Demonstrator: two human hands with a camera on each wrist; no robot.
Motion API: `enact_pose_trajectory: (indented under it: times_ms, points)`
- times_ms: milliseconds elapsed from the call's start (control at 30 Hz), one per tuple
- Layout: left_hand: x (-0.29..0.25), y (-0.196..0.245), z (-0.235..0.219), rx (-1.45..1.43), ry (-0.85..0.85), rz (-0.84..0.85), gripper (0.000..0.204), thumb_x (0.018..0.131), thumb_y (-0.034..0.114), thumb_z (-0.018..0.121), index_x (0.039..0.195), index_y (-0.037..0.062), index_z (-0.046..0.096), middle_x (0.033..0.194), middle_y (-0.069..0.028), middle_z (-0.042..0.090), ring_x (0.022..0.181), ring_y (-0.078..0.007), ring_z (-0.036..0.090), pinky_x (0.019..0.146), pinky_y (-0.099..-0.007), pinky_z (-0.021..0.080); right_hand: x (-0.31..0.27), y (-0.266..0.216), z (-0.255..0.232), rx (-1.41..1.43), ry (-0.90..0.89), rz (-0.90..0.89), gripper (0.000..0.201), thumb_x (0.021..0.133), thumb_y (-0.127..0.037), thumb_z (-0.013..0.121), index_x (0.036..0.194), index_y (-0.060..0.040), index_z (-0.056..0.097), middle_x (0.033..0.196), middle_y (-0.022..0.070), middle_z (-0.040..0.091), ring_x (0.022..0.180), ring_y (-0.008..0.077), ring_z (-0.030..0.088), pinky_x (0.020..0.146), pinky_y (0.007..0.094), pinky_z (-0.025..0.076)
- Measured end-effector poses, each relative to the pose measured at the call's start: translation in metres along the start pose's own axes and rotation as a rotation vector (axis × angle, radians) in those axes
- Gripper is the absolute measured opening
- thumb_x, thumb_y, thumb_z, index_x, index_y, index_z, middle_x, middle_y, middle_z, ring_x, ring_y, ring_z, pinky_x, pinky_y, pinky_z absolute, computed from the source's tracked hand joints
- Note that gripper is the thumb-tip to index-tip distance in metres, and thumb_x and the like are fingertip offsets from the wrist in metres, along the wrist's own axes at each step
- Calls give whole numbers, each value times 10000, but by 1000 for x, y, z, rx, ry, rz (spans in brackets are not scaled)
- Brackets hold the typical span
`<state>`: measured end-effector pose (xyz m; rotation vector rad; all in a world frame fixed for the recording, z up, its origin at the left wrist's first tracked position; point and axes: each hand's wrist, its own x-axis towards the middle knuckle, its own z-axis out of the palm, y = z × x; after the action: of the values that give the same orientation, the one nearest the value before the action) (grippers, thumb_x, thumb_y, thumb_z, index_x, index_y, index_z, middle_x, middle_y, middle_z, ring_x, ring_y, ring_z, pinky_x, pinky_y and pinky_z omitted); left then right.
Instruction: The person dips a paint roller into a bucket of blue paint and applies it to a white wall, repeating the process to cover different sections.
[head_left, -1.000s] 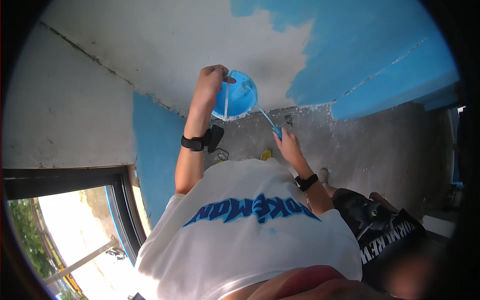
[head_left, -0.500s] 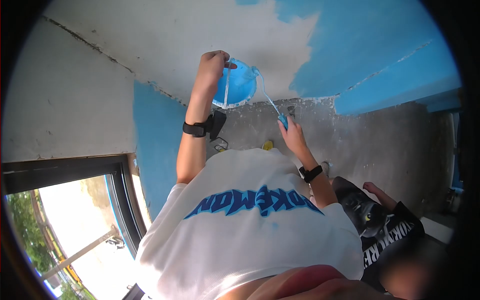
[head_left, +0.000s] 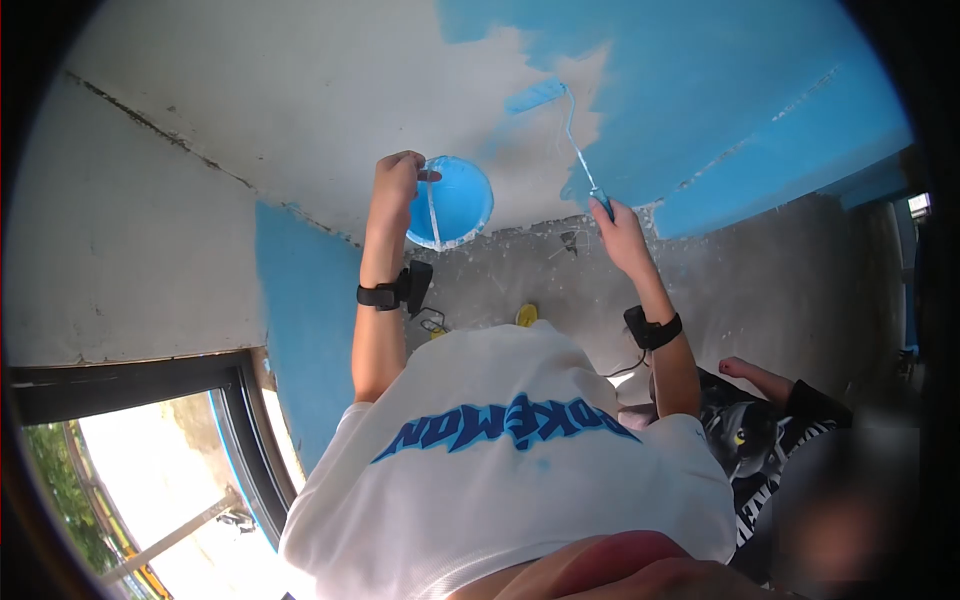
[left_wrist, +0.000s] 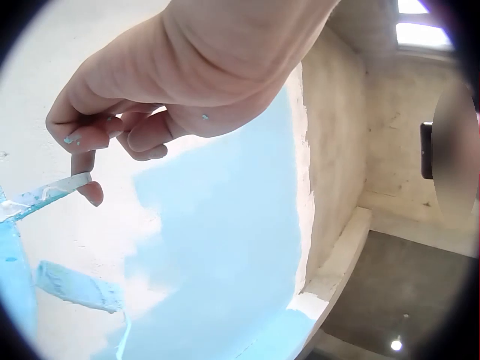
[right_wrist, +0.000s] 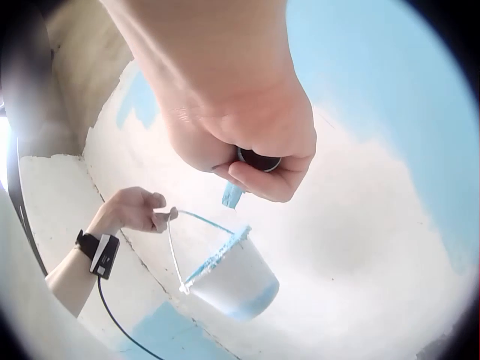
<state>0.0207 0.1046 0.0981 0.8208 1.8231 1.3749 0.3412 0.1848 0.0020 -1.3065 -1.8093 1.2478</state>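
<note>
My left hand holds up a small bucket by its handle, which hangs over a curled finger in the left wrist view. Blue paint coats the bucket's inside; from the right wrist camera its outer wall looks white with blue along the rim. My right hand grips the handle of a paint roller, fingers wrapped round it. The roller's blue, paint-covered sleeve lies against the wall, right of and above the bucket, where bare white meets fresh blue.
The wall is white at left and blue at right, with a cracked seam. A window stands at lower left. Another person in a black shirt is close by on my right. Paint specks dot the grey floor.
The roller has come out of the bucket and moved up and right onto the wall, leaving a light blue patch. My left hand still holds the bucket, now slightly lower in view.
</note>
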Motion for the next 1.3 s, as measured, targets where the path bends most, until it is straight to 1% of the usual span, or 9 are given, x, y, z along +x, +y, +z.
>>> enact_pose_trajectory:
  times_ms: [100, 233, 300, 533, 600, 767, 867, 1100, 1300]
  points:
    - [-8, -11, -4, -53, -46, 10, 170, 807, 77, 446, 754, 4, 590, 721, -77, 580, 747, -202, 666, 544, -290, 337, 20, -35, -44, 140, 51, 77, 402, 950, -378, 531, 731, -43, 489, 557, -10, 408, 463, 87, 401, 424, 272, 335]
    - [-23, -27, -11, -78, -23, -10, 173, 823, 80, 451, 724, 20, 578, 686, -71, 575, 737, -198, 664, 529, -282, 336, 41, -22, -60, 335, 60, 17, 408, 959, -391, 511, 698, -85, 443, 552, -36, 387, 418, 69, 373, 367, 243, 284]
    - [-34, -32, -14, -67, -23, -16, 181, 826, 77, 445, 695, 39, 564, 659, -60, 571, 728, -183, 659, 519, -265, 328, 51, 7, -55, 523, 78, 7, 403, 966, -390, 501, 697, -100, 422, 539, -42, 365, 390, 62, 360, 346, 234, 257]
    - [-81, -62, -39, -97, 40, -72, 191, 814, 58, 404, 656, 83, 509, 612, -13, 507, 730, -165, 652, 500, -232, 305, 48, 150, 31, 652, 144, 30, 399, 977, -397, 472, 712, -108, 403, 536, -41, 327, 363, 67, 293, 338, 254, 240]
    - [-95, -64, -46, -122, 98, -89, 185, 806, 50, 392, 660, 91, 497, 590, 3, 465, 734, -157, 650, 495, -226, 298, 40, 173, 47, 681, 132, 147, 410, 970, -413, 481, 709, -107, 398, 532, -37, 324, 363, 70, 299, 337, 255, 240]
    - [-123, -78, -65, -108, 193, -118, 192, 815, 58, 384, 667, 102, 500, 659, -63, 590, 714, -117, 622, 490, -218, 282, 18, 204, 70, 756, 103, 194, 413, 968, -413, 485, 705, -106, 396, 526, -35, 323, 357, 76, 310, 329, 251, 229]
    - [-133, -87, -74, -85, 242, -126, 193, 823, 67, 389, 667, 95, 500, 646, -56, 572, 727, -129, 632, 488, -218, 280, 20, 215, 73, 768, 110, 154, 411, 969, -411, 484, 712, -101, 400, 530, -33, 327, 353, 78, 307, 325, 248, 221]
    - [-141, -101, -103, -122, 365, -152, 181, 834, 81, 406, 680, 77, 501, 598, -14, 484, 745, -164, 652, 486, -229, 281, 35, 131, 32, 881, 127, -16, 380, 975, -360, 487, 710, -109, 385, 518, -42, 334, 355, 69, 308, 322, 244, 229]
    - [-143, -108, -120, -192, 376, -72, 182, 869, 139, 425, 752, 42, 525, 628, -107, 594, 641, -153, 628, 450, -221, 291, 46, 47, 0, 842, 131, -113, 408, 976, -424, 465, 778, -71, 406, 588, -23, 359, 385, 71, 310, 347, 245, 213]
